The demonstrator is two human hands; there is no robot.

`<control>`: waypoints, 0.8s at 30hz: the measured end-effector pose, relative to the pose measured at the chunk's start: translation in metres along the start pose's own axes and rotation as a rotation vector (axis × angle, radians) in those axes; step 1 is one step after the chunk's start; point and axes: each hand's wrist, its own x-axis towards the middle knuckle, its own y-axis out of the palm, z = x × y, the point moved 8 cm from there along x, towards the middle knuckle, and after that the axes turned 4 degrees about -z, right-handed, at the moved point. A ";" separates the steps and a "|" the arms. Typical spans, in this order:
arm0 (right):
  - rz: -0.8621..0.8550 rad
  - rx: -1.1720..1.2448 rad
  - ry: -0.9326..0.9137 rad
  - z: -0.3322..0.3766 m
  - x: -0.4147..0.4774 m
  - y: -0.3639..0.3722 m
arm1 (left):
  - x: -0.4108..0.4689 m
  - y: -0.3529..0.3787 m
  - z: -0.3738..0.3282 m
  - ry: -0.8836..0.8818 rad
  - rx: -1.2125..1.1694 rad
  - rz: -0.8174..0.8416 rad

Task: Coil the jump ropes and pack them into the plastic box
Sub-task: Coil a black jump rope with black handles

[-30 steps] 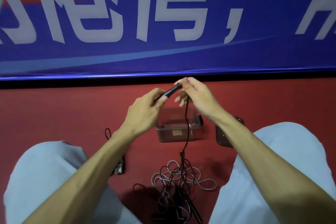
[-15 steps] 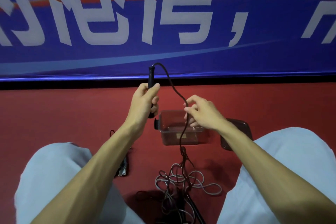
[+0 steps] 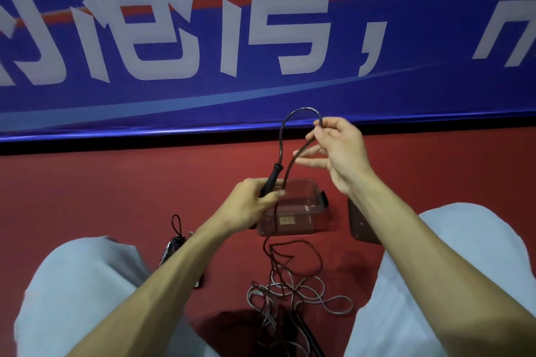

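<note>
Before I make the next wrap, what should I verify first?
1. Left hand grips the black handle: ok.
2. Right hand pinches the black rope at the top of a raised loop: ok.
3. Slack free to feed: not ok. The rope drops into a tangled pile on the floor, mixed with a grey rope.
4. Plastic box has its lid off and sits just beyond the left hand: ok.
5. Second handle located: cannot tell; the pile's near end is dark.
</note>
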 end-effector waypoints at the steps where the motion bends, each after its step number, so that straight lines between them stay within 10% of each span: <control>1: 0.006 0.032 -0.012 0.005 0.000 -0.001 | 0.000 0.006 -0.001 0.020 -0.030 0.046; 13: -0.033 -0.042 0.093 -0.014 -0.005 -0.006 | -0.004 -0.014 -0.002 -0.124 -0.502 -0.274; 24: 0.716 -0.814 0.213 -0.089 -0.041 0.040 | -0.015 -0.048 -0.006 -0.264 -1.393 -0.434</control>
